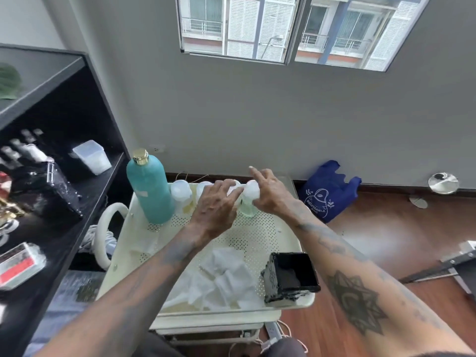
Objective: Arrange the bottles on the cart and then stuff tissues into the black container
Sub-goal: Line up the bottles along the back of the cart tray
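Five bottles (one teal), one black container.

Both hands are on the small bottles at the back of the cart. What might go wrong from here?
1. The left hand and right hand crowd the small clear bottle; its neighbours stand close and could topple.
2. The tall teal bottle stands beside the left forearm; a sideways move may knock it.
3. The black container sits at the cart's near right corner, tilted, and could slide off.
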